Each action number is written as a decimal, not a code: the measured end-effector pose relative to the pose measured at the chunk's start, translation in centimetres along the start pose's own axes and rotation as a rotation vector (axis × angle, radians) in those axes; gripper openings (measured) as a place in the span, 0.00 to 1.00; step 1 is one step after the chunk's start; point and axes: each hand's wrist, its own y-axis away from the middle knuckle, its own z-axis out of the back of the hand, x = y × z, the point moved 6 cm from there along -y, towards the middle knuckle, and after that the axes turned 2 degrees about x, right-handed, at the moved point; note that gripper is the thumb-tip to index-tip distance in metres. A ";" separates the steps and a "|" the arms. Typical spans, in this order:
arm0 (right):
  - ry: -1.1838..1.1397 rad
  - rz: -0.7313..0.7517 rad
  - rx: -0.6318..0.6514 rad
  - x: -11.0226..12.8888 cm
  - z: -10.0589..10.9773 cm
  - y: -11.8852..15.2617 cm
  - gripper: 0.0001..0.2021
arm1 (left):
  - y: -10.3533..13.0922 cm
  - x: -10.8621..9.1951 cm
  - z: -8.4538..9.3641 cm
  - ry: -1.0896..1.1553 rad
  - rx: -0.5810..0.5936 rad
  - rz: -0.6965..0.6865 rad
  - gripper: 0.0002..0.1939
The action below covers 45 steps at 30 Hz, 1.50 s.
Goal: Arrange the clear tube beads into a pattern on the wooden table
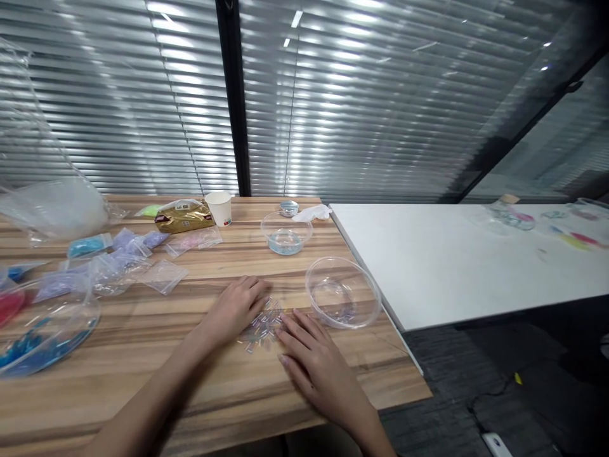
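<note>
A loose pile of small shiny tube beads (264,326) lies on the wooden table, between my two hands. My left hand (238,307) rests at the pile's upper left, its fingers slightly bent and touching the beads' edge. On the right side, my right hand (316,362) lies low with fingers spread, the fingertips at the beads. Neither hand visibly grips anything. Just beyond my right hand, a clear round plastic bowl (308,289) leans tilted toward me, with some pale beads in its bottom.
Another clear bowl (264,230) with bluish contents stands farther back, near a crumpled white tissue (314,213). A paper cup (219,209) and a gold tissue pack (184,217) sit behind several small bead bags (121,254). At left is a bowl of blue beads (61,355); a white table (451,260) adjoins at right.
</note>
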 end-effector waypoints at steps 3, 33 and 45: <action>0.001 -0.007 -0.012 0.0 0.1 0.0 0.17 | 0.0 0.0 0.0 0.006 -0.010 0.001 0.13; 0.012 -0.024 -0.014 0.1 0.3 0.0 0.17 | 0.0 -0.1 0.0 0.008 -0.003 -0.005 0.13; 0.008 -0.020 -0.011 0.1 0.2 -0.1 0.18 | 0.0 -0.1 0.0 -0.007 0.006 -0.002 0.13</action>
